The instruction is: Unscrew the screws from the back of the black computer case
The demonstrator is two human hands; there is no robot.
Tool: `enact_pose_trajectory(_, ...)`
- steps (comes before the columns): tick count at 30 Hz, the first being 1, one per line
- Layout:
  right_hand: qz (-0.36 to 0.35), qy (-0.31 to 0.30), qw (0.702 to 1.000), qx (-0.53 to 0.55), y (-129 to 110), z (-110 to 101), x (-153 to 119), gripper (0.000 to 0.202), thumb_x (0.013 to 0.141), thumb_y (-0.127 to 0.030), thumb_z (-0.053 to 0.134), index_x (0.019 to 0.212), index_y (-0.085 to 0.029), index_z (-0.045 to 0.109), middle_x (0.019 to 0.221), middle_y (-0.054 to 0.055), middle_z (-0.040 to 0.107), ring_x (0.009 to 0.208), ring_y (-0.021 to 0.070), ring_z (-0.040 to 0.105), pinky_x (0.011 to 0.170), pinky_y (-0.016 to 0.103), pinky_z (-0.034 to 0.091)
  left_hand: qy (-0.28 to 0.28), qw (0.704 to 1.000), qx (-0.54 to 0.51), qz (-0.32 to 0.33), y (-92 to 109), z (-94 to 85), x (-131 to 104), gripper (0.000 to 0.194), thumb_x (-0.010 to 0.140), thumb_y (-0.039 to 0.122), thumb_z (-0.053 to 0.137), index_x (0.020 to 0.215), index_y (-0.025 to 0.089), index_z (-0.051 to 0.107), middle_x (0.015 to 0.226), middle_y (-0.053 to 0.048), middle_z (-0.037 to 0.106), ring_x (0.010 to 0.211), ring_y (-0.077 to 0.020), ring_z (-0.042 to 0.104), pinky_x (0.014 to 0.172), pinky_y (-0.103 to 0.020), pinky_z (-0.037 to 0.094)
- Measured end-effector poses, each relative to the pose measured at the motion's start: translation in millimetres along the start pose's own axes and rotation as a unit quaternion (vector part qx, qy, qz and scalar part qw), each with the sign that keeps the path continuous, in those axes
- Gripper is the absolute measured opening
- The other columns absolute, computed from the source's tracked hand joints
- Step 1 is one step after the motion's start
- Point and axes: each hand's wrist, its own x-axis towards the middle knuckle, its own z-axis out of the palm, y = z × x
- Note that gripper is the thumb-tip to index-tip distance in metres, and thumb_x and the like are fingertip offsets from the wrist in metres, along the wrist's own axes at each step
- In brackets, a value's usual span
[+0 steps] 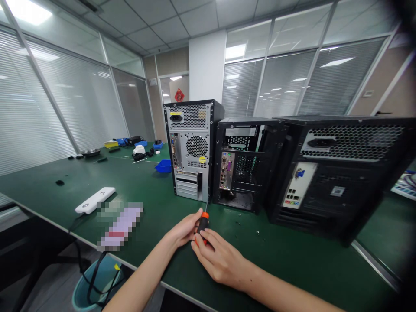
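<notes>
Both my hands are closed around a screwdriver (203,223) with a black and orange handle. My left hand (187,228) grips it near the shaft end, and my right hand (218,255) wraps the rear of the handle. The thin shaft points up and away, its tip at the lower right corner of a silver-backed computer case (191,173). Whether the tip sits in a screw is too small to tell. To the right stand an opened black computer case (242,173) and a larger black computer case (325,182), both with their backs toward me.
Several small screws (258,232) lie on the green table (146,229). A white power strip (95,200) and a blurred purple item (121,225) are at the left. Blue trays (163,166) stand farther back. A teal bin (81,286) is below the front edge.
</notes>
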Motion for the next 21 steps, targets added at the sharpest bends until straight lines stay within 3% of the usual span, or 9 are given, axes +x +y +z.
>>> enact_pose_trajectory(9,-0.003,0.0,1.0,-0.004,2.2,-5.9,5.3,0.03,0.087,-0.009,0.04,0.104,-0.005,0.064,0.098,0.012,0.064,0.092,0.0229,0.06,0.09,0.039,0.048,-0.011,0.999,-0.048,0.0,-3.0,-2.4,3.3,0.034,0.079,0.048,0.06,0.081,0.014,0.055,0.06,0.002,0.052,0.047,-0.0071,0.047,0.046,-0.019,0.037)
enact_pose_trajectory(21,0.002,0.02,1.0,-0.006,7.7,-8.9,9.5,0.03,0.085,-0.007,0.039,0.096,-0.005,0.067,0.086,0.01,0.064,0.082,0.0212,0.059,0.089,0.04,0.047,-0.001,0.999,-0.038,-0.003,0.4,-1.1,0.4,0.029,0.084,0.041,0.056,0.078,0.013,0.058,0.057,0.001,0.053,0.045,-0.0073,0.051,0.045,-0.018,0.041)
